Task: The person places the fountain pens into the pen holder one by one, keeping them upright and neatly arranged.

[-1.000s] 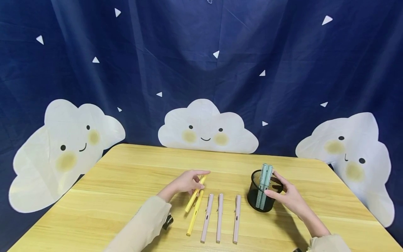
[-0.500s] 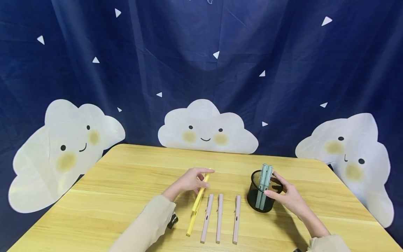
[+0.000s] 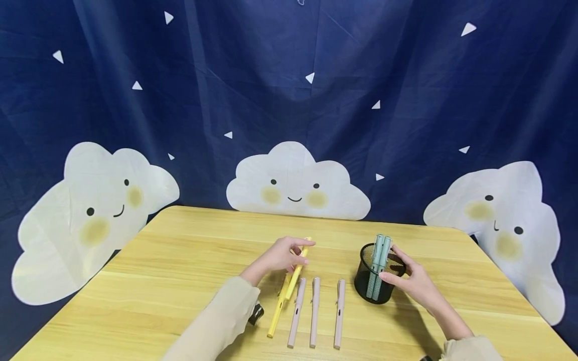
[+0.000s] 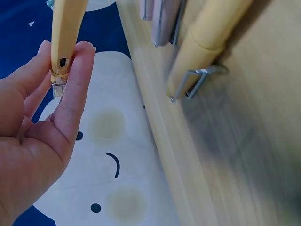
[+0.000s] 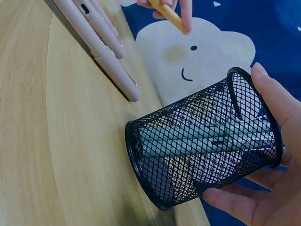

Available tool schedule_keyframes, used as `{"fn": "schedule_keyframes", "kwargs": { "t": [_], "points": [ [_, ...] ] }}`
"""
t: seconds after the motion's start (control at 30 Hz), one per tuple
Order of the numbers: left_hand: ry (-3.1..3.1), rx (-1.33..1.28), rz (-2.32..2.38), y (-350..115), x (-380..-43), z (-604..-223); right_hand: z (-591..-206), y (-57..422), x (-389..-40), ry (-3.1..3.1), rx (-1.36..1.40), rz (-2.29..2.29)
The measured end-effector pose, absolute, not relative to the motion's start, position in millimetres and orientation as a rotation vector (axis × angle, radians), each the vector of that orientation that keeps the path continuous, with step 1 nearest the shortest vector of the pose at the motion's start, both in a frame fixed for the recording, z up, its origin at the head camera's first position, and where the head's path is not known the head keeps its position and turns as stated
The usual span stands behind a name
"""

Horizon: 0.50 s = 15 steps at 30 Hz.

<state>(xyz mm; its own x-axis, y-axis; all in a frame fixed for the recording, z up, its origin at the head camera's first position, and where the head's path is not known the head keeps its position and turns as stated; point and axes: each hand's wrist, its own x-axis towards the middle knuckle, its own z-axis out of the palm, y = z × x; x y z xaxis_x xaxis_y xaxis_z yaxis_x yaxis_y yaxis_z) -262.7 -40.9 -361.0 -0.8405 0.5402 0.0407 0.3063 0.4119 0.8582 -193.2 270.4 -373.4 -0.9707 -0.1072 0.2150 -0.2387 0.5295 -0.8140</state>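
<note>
My left hand (image 3: pixel 282 255) pinches a yellow pen (image 3: pixel 295 281) near its upper end and holds it slanted over the table. In the left wrist view, a small dark window and a clear pointed piece show on this pen (image 4: pixel 66 33) between the fingers. A second yellow pen (image 3: pixel 276 319) lies below it, partly overlapped in the head view. Over on the right, my right hand (image 3: pixel 420 286) grips the rim of a black mesh pen holder (image 3: pixel 363 286), thumb and fingers on opposite sides. Two teal pens (image 3: pixel 381 255) stand leaning inside the holder.
Three pale lilac pens, a left one (image 3: pixel 296 313), a middle one (image 3: pixel 315 313) and a right one (image 3: pixel 339 316), lie side by side between the hands. The wooden table (image 3: pixel 203 230) backs onto a dark blue curtain (image 3: pixel 271 100) with white clouds.
My left hand has lifted the yellow pen and carried it to the right, past the second yellow pen. My right hand and the pen holder have stayed in place.
</note>
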Motion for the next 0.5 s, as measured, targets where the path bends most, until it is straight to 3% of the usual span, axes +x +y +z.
{"fn": "schedule_keyframes", "kwargs": {
  "t": [0.5],
  "points": [
    [2.383, 0.689, 1.451, -25.3, -261.3, -355.5, -374.4, 270.8, -192.8, -2.632, 0.301, 1.423]
  ]
}}
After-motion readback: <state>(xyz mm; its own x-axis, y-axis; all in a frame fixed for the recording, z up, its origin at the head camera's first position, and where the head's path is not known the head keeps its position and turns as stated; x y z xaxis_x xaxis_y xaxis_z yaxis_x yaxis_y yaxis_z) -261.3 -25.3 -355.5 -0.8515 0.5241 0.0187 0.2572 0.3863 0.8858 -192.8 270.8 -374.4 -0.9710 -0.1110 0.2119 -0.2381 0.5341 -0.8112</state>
